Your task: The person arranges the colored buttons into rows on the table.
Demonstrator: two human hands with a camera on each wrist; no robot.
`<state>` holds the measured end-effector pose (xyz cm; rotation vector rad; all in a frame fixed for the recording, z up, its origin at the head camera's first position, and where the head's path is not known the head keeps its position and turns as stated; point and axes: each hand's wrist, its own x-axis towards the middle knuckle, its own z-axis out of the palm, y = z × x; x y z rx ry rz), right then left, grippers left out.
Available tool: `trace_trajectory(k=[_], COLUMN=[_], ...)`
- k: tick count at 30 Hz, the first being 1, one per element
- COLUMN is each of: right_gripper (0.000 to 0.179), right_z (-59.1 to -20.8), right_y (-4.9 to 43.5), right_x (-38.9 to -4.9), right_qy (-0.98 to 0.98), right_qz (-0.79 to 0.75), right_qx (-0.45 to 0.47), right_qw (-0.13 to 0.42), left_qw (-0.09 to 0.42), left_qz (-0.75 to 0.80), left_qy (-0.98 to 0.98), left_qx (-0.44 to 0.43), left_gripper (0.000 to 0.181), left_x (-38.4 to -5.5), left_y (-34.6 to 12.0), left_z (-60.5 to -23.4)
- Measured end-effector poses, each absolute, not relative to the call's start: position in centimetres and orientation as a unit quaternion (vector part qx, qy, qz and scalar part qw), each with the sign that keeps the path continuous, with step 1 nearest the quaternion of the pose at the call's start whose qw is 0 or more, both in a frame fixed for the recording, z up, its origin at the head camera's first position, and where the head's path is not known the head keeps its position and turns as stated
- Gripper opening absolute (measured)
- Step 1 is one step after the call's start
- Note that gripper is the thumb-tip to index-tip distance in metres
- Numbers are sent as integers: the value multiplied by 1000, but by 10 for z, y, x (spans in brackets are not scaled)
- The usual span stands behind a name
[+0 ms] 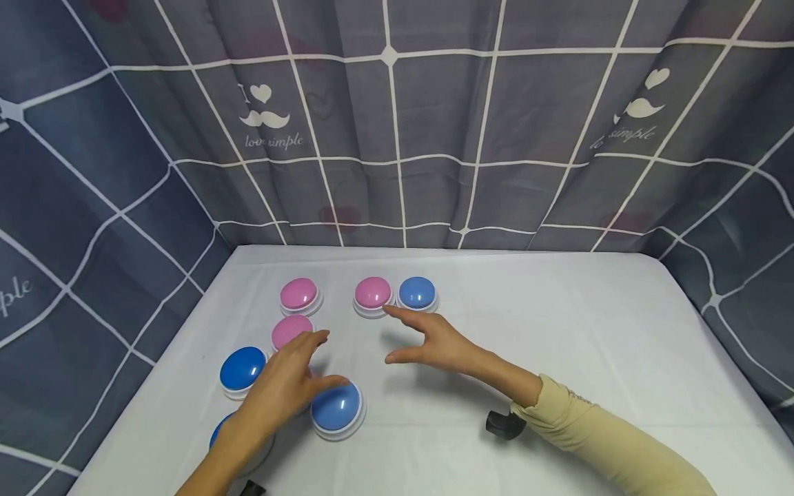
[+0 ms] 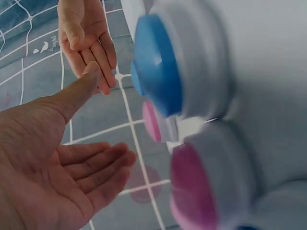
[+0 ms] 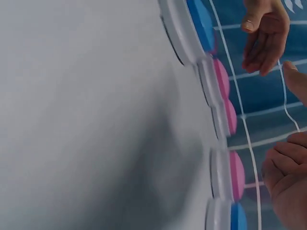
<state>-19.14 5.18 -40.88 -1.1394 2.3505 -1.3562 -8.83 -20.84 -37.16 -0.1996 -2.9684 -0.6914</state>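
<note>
Blue dome button [image 1: 336, 408] sits at left hand's [image 1: 285, 377] 4 o'clock; thumb contact unclear. Both hands' fingers outstretched, gripping nothing. Low thumb sweep could press or skid it. Right hand [image 1: 439, 342] reaching too far could clip pink dome button [image 1: 373, 292], 10 o'clock.

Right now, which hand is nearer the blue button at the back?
Right hand, just in front of that blue button; left hand is farther, to its near left.

Buttons [image 1: 298, 294]: pink or blue domes [image 1: 417, 292] — white bases [image 1: 336, 435]
Curtain [image 1: 437, 103]: grey, white grid [image 1: 389, 55] — faint spots [image 1: 340, 215], seemingly reddish
Table cover [image 1: 571, 331]: plain white
Sleeve [image 1: 608, 437]: beige
</note>
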Motion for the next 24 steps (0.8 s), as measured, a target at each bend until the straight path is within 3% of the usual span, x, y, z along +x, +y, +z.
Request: trace_trajectory(k=[10,17,24], right_gripper=[84,85,86], right_z=[-429,-440,-448], right_y=[33,22,11], right_x=[-169,-166,-161], right_qy=[776,775,769], right_qz=[-431,-397,-388], right_qx=[-434,-470,-484], right_qw=[155,148,154], left_qw=[13,40,27], left_qz=[-240,-238,-265], left_qy=[-970,-966,-954], left_qx=[48,95,134], left_gripper=[78,85,96], left_x=[-37,-26,-18], left_y=[-198,-187,-178], left_z=[-395,-410,-420])
